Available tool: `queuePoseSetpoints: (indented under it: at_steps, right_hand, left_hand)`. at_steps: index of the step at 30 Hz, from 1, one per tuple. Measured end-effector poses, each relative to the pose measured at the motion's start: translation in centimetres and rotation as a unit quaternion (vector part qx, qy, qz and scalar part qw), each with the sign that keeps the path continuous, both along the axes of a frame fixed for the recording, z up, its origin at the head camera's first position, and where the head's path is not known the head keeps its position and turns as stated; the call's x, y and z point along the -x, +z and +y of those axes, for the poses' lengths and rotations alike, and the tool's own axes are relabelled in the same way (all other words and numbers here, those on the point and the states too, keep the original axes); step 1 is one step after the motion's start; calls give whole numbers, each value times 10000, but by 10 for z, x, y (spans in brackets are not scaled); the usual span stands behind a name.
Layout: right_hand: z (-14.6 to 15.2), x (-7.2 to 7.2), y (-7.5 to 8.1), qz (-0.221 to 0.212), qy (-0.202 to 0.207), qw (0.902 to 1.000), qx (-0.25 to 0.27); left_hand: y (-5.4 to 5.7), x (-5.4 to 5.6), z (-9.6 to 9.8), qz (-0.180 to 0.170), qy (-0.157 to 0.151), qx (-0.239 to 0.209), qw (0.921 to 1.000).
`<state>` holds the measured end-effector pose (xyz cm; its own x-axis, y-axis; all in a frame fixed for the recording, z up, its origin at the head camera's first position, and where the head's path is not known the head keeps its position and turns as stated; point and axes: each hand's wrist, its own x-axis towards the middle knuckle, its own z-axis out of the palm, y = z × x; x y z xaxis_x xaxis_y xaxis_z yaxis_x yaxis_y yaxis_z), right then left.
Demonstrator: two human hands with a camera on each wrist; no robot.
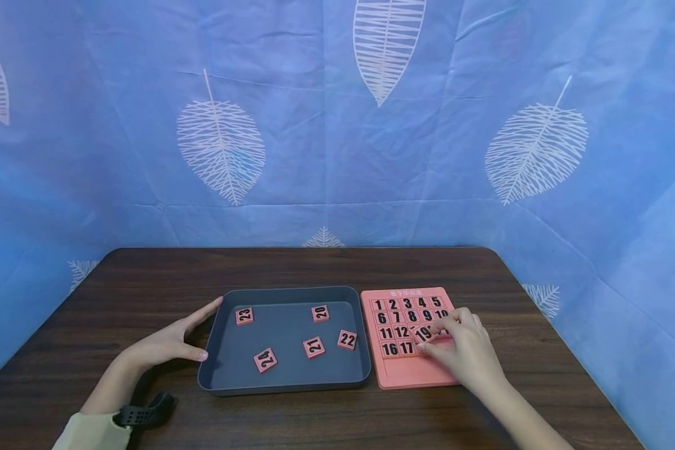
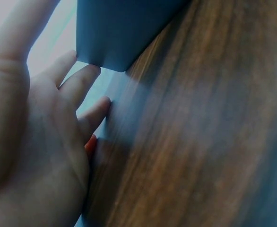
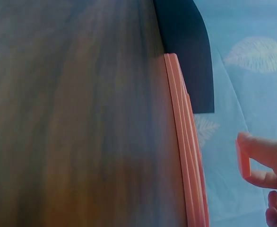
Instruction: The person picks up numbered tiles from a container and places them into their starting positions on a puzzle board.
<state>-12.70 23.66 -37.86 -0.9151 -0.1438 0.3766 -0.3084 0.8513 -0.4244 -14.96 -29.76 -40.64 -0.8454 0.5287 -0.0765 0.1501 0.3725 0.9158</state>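
Between its thumb and fingertips my right hand (image 1: 469,353) pinches a pink number tile (image 1: 422,335) marked 19. That tile is tilted over the pink number-puzzle board (image 1: 413,376); in the right wrist view the tile (image 3: 243,159) shows edge-on above the board's side (image 3: 183,137). Rows of tiles from 1 through 17 fill the upper part of the board, some hidden by the hand. My left hand (image 1: 160,342) has its fingers spread along the left side of a dark grey tray (image 1: 227,369), fingertips right at the rim. In the left wrist view the fingers look straight beside the tray's corner (image 2: 115,47).
Inside the tray lie several loose tiles, among them 23 (image 1: 244,315), 20 (image 1: 320,313), 21 (image 1: 314,347), 22 (image 1: 347,339) and 24 (image 1: 265,360). Tray and board stand side by side on a dark wooden table (image 1: 292,422). A blue leaf-patterned cloth (image 1: 326,137) hangs behind.
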Motion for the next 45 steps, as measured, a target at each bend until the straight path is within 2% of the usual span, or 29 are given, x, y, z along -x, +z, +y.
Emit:
queuePoseSetpoints:
  at_steps: [8, 15, 22, 32, 38, 41, 45]
  right_hand:
    - [22, -5, -9, -92, -448, 9987, -215]
    - [27, -8, -17, -308, -633, 9966, -437]
    - [27, -6, -24, -699, -653, 9943, -473]
    - [28, -3, -29, -570, -629, 9954, -448]
    - [28, -4, -25, -548, -585, 9951, -571]
    - [27, -4, -19, -427, -546, 9956, -636]
    - [19, -4, -8, -183, -423, 9979, -456]
  left_hand:
    - [-1, 1, 0, -8, 18, 6, 10000]
    - [-3, 1, -1, 7, 13, -19, 10000]
    - [-3, 2, -3, 47, -13, -13, 10000]
    - [-3, 2, -3, -6, -30, -41, 10000]
    - [-4, 2, -2, 8, -8, -29, 10000]
    - [-4, 2, -2, 15, -5, -25, 10000]
    - [-3, 2, -2, 26, -3, -22, 10000]
